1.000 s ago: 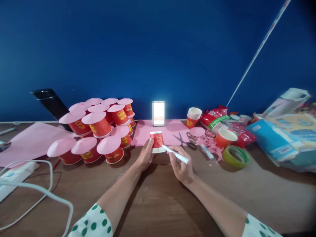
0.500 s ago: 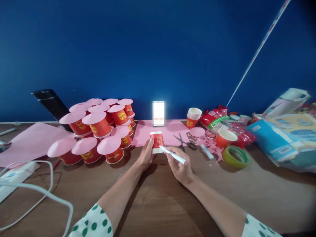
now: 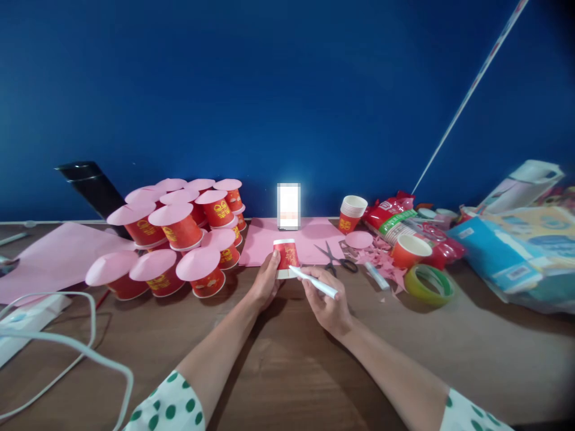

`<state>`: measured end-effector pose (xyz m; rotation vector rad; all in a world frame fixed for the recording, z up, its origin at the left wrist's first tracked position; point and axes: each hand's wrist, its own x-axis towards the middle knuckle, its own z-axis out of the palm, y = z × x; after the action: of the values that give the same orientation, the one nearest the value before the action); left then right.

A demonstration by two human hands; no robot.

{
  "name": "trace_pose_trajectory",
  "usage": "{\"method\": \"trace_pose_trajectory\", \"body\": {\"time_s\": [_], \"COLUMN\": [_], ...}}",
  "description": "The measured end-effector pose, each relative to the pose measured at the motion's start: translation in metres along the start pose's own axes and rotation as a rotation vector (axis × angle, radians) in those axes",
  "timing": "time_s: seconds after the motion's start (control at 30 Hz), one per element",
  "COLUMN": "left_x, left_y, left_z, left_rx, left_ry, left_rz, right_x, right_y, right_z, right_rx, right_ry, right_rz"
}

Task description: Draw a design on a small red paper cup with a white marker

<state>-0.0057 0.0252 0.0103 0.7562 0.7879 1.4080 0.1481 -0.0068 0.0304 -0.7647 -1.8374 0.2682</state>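
Note:
My left hand (image 3: 268, 280) is closed around the left side of a red paper cup (image 3: 286, 255) with gold print and a white rim. In my right hand (image 3: 330, 302) is a white pen (image 3: 317, 282), its tip at the lower part of the cup's side. Whether the tip touches the cup I cannot tell for sure. Beyond the cup lies pink paper (image 3: 260, 239), and black-handled scissors (image 3: 335, 258) rest to the right. At the left stand several red cups topped with pink paper cones (image 3: 200, 263).
A stack of cups (image 3: 353, 214), pink scraps (image 3: 390, 262), a glue stick (image 3: 376, 276), a tape roll (image 3: 429, 284) and a blue package (image 3: 503, 257) lie on the right. On the left are a power strip (image 3: 33, 326), a white cable (image 3: 90, 353) and a black bottle (image 3: 92, 191).
Almost nothing differs. Both hands, the cup and the pen keep the same places, with only a tiny shift of the whole view.

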Motion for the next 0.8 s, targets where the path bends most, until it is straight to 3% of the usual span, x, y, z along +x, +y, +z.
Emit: {"method": "trace_pose_trajectory", "body": {"time_s": [0.8], "left_x": [-0.0021], "left_y": [0.0024], "left_z": [0.0043], "left_rx": [-0.009], "left_ry": [0.043], "left_rz": [0.014], "right_x": [-0.0007], "right_y": [0.0032], "right_z": [0.0017], "right_rx": [0.014], "right_ry": [0.001], "right_rz": [0.028]}}
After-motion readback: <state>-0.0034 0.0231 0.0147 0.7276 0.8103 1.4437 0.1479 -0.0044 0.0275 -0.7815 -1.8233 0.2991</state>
